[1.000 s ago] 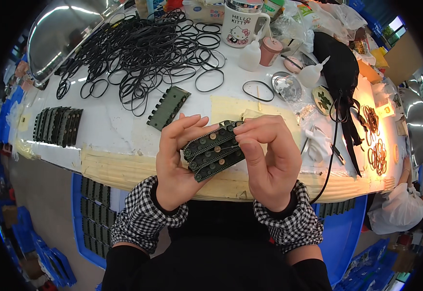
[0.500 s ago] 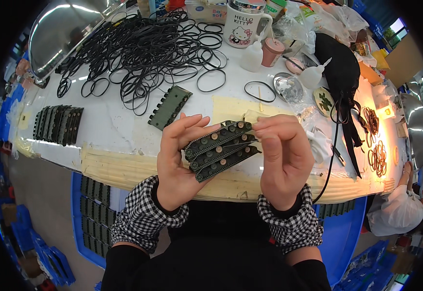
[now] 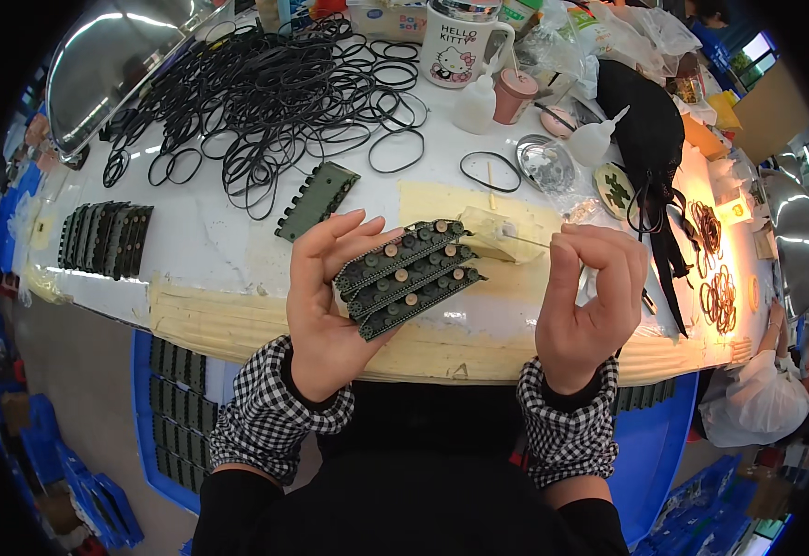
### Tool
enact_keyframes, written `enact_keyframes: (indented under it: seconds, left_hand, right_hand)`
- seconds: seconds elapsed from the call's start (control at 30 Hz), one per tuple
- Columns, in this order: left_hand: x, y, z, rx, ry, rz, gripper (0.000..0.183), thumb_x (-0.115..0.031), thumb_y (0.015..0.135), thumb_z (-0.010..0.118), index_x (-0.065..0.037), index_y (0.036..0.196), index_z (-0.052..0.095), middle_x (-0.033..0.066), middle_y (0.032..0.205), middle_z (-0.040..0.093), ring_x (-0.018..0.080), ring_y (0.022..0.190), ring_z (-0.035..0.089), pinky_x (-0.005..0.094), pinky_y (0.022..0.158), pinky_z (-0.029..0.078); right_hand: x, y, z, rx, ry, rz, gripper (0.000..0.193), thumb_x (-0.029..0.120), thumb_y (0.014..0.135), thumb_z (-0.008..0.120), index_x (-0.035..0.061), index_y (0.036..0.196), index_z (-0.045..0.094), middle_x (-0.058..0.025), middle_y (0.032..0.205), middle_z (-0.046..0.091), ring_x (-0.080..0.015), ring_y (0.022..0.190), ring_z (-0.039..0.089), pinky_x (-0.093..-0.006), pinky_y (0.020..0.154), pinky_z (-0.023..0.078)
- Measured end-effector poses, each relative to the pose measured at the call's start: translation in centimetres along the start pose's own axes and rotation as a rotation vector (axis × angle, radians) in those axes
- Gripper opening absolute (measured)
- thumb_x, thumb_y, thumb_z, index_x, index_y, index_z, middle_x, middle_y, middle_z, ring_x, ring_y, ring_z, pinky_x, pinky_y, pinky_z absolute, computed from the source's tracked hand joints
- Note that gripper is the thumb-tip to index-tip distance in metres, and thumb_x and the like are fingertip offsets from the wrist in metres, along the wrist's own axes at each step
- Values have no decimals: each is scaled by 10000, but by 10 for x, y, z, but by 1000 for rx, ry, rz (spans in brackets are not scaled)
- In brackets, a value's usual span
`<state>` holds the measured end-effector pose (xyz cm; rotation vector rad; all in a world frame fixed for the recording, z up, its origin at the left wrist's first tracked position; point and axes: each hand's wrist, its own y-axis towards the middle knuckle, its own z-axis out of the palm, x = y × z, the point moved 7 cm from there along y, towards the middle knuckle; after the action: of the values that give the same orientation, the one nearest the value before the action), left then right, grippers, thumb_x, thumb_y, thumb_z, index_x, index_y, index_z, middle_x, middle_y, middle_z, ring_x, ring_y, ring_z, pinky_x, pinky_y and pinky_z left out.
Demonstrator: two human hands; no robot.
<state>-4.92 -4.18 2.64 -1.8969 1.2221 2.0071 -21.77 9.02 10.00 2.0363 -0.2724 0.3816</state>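
Observation:
My left hand (image 3: 319, 310) is closed around a fanned stack of dark green toy tank track units (image 3: 404, 278), their round wheels and black track bands facing up. To its right, my right hand (image 3: 590, 301) pinches a thin stick (image 3: 530, 243) between thumb and fingertips. The stick's far tip lies over a pale yellow taped lump (image 3: 497, 233) on the table, apart from the stack. Just beyond my left hand, a single green toothed part (image 3: 321, 199) rests on the tabletop. More track units (image 3: 106, 241) stand in a row at the left.
A tangle of black rubber bands (image 3: 265, 97) covers the far left. Behind are a white mug (image 3: 455, 51), a pink cup (image 3: 514, 97) and squeeze bottles (image 3: 474, 107). A black bag (image 3: 641, 120) with a cord lies right. Blue trays (image 3: 150, 454) of green parts sit below the table edge.
My right hand has drawn away from the stack to the right, and the thin stick now shows plainly. My left hand has shifted slightly left with the track units.

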Motion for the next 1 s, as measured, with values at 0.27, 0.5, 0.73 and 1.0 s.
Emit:
enact_keyframes:
  seconds: [0.27,0.5,0.73,1.0]
  left_hand:
    - [0,0,1,-33,-21,-61,831,-66,713,850,-26,1374,348,154,1200,653,271,1252,541,410,1100,352]
    - [-1,0,1,-41,42,-6,819,-98,717,857,-30,1366,362,147,1178,668,256,1236,556,418,1126,307]
    - [-2,1,2,-31,30,-11,817,-101,718,859,-26,1364,364,148,1180,666,253,1242,551,416,1125,311]
    - [0,0,0,-38,-17,-41,814,-62,723,844,-17,1370,353,156,1200,652,261,1252,541,399,1093,367]
  right_hand:
    - [21,-11,41,207,701,148,96,89,877,697,20,877,631,-112,915,678,-278,872,631,-449,900,519]
    - [25,-11,45,219,675,115,96,80,865,708,20,861,633,-103,884,675,-275,861,634,-442,881,526]
    - [26,-11,45,218,642,91,104,82,853,720,22,860,635,-101,880,676,-278,856,637,-441,876,527]
    - [6,-12,33,137,731,201,86,75,926,640,3,905,598,-105,945,660,-228,916,606,-439,938,493]
